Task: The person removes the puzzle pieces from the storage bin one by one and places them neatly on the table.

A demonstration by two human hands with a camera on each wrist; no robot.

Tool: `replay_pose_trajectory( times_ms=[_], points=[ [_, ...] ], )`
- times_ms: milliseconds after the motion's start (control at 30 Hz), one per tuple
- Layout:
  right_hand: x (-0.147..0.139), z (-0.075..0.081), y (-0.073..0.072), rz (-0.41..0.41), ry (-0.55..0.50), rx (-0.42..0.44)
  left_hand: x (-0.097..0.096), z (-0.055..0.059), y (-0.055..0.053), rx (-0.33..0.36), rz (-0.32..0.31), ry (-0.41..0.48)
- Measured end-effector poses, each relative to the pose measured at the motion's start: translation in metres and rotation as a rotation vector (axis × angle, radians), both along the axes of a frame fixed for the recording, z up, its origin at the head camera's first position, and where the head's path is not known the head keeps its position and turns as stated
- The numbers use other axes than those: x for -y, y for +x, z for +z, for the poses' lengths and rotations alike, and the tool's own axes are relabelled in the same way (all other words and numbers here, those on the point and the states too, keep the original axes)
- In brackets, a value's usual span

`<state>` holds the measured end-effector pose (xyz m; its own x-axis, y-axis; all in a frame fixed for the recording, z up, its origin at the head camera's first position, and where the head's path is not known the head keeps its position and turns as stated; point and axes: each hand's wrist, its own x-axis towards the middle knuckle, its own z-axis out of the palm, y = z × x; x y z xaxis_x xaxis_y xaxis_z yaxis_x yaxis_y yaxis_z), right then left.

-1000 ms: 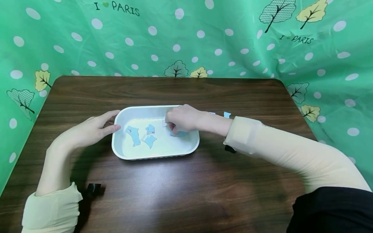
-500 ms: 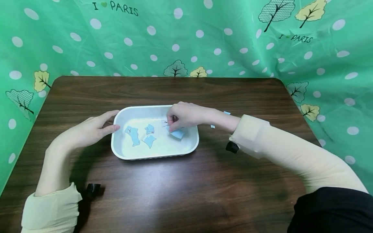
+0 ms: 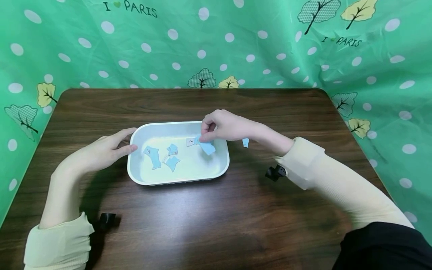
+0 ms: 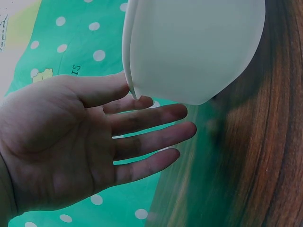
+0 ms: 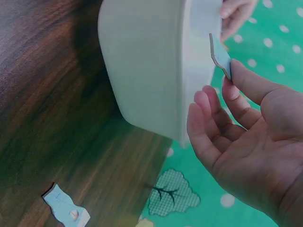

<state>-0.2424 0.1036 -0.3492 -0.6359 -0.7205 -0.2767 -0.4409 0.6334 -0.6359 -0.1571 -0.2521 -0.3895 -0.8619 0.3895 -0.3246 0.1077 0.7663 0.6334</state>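
Observation:
My right hand (image 3: 228,125) pinches a light blue cardboard puzzle piece (image 3: 207,147) between thumb and index finger, over the right part of a white tray (image 3: 189,170). The right wrist view shows the held piece (image 5: 221,57) edge-on at the fingertips, the other fingers loosely curled. Close behind it in the tray lies a pale piece (image 3: 190,142) with a small dark mark. Several blue pieces (image 3: 155,157) lie in the tray's left half. My left hand (image 3: 109,148) touches the tray's left rim, thumb at the edge and fingers extended in the left wrist view.
Another blue piece (image 3: 245,143) lies on the dark wooden table (image 3: 216,228), right of the tray and close to my right forearm. Black devices (image 3: 276,173) hang at both wrists. A green dotted cloth (image 3: 162,48) stands behind the table.
My right hand has risen from the tray floor and shifted slightly right and back, bringing the pinched puzzle piece with it. The left hand stays at the rim.

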Motion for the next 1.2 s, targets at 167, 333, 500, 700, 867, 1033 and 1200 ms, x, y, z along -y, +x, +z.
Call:
replay_pose_trajectory(
  times_ms=[167,333,500,700,867,1033,1200],
  points=[
    [-0.015,0.003,-0.003,-0.101,-0.079,0.051,0.000,0.000,0.000,0.006,0.002,0.005],
    [-0.031,0.006,-0.005,-0.186,-0.143,0.061,0.000,0.000,0.000,0.005,0.000,0.004],
    [-0.046,0.006,-0.004,-0.273,-0.168,0.069,0.000,-0.001,0.000,0.000,-0.001,0.001],
    [-0.068,0.001,-0.005,-0.365,-0.219,0.114,-0.001,0.000,0.000,-0.005,-0.001,-0.006],
    [-0.089,-0.001,-0.006,-0.431,-0.287,0.122,-0.001,0.000,0.001,-0.003,0.000,-0.002],
    [-0.111,-0.003,-0.005,-0.523,-0.317,0.111,0.000,0.000,0.001,-0.013,-0.006,0.001],
    [-0.137,-0.007,-0.002,-0.601,-0.267,0.082,-0.001,0.000,0.001,-0.015,-0.007,0.008]
  ],
)
